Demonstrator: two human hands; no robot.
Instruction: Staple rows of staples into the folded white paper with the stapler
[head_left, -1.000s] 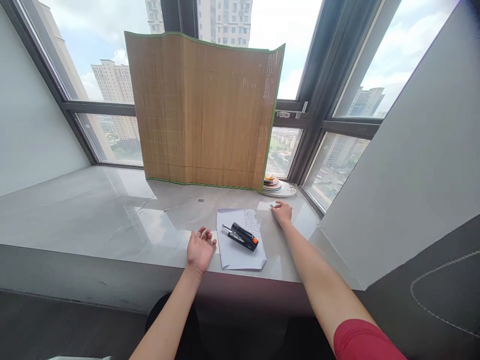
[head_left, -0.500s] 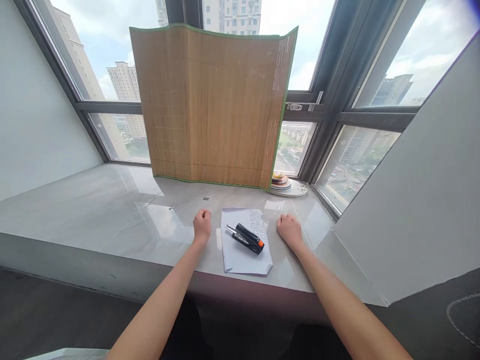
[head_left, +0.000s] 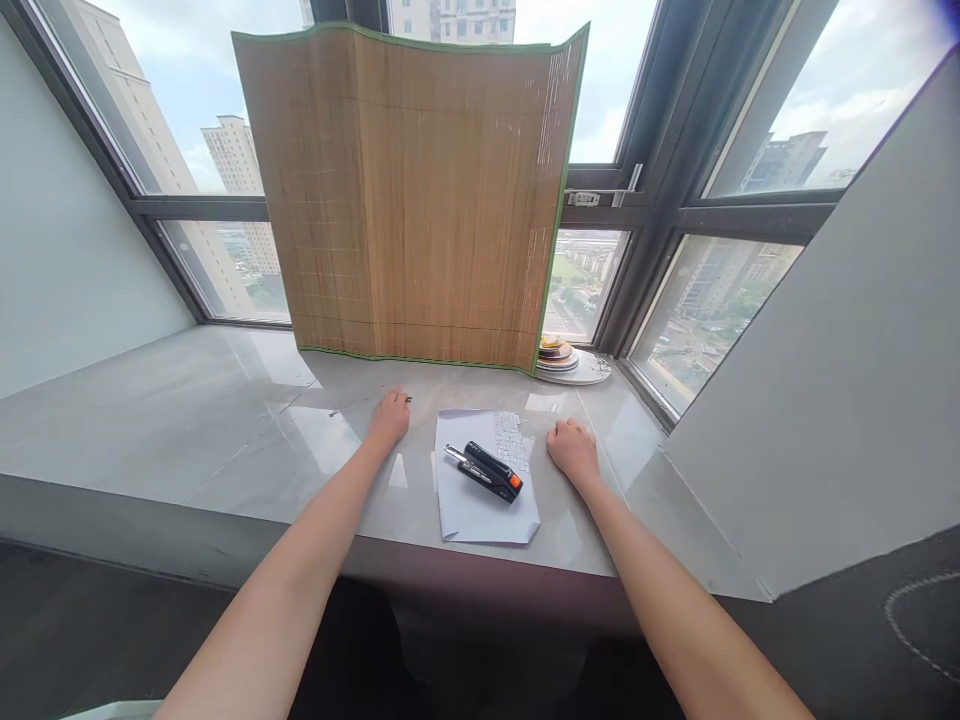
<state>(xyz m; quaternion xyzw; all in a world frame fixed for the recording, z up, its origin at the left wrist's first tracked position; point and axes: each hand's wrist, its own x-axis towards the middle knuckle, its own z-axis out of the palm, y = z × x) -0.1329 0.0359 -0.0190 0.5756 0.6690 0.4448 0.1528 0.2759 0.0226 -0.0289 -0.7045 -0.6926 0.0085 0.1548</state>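
Both forearms reach forward over the ledge (head_left: 255, 470). Between your grips, a black, orange-marked stapler (head_left: 486, 472) lies with its jaws spread on white paper (head_left: 480, 520). Your right grip (head_left: 572, 450) is a loose fist, contents hidden. Your left grip (head_left: 388, 420) curls at a dark sliver (head_left: 409, 400); you can't tell whether it's held. Beyond your right grip sit stacked plates (head_left: 561, 364).

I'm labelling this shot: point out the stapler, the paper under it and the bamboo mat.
Stapler (head_left: 493, 464): head view, black upper arm.
Paper (head_left: 480, 516): head view, bare lower part.
Bamboo mat (head_left: 420, 200): head view, middle of front.
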